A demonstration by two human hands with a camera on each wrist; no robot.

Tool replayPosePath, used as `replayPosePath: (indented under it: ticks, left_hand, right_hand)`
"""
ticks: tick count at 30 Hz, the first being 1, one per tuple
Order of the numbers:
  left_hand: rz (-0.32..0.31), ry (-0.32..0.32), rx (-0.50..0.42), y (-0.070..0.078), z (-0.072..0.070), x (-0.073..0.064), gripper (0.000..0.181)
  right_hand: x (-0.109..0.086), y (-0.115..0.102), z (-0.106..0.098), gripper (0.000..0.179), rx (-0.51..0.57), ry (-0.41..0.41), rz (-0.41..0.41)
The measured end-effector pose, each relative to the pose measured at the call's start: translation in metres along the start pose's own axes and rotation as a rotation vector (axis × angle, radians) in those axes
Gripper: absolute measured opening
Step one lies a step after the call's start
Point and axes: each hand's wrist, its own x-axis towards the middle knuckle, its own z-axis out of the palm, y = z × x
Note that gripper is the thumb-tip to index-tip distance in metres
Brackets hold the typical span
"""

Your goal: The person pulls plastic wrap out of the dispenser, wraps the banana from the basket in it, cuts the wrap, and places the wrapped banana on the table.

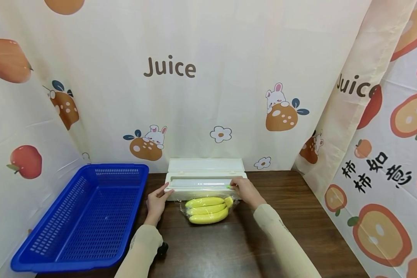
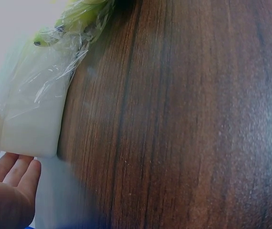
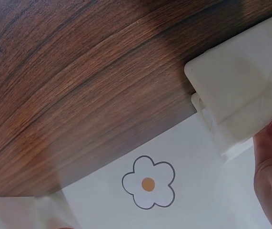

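A white cling film dispenser (image 1: 194, 194) stands on the table with its lid raised, a roll of film inside. My left hand (image 1: 156, 203) holds its left end, thumb on top and fingers against the end wall, as the left wrist view also shows. At the dispenser's right end, my right hand (image 1: 246, 190) pinches the small green slide cutter (image 1: 228, 186) on the front edge; in the right wrist view the fingertips are cut off by the frame edge. A bunch of yellow bananas (image 1: 208, 210) lies against the front of the dispenser, under clear film.
A blue perforated plastic basket (image 1: 144, 193) stands on the left of the brown wooden table (image 1: 281, 231). Behind and at both sides hang cream curtains (image 1: 208, 96) printed with fruit and rabbits. A small black object (image 1: 162, 249) shows by the left sleeve.
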Motion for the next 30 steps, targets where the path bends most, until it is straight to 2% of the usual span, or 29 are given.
replayPosePath:
  ticks: [16, 30]
  left_hand:
    - [0.008, 0.015, 0.004, -0.0019, 0.0016, 0.0021, 0.044]
    - [-0.006, 0.008, 0.012, -0.001, 0.001, 0.0014, 0.044]
  right_hand:
    - [0.0002, 0.0012, 0.0019, 0.015, 0.018, -0.023, 0.063]
    - [-0.0019, 0.002, 0.0009, 0.014, 0.037, -0.006, 0.031]
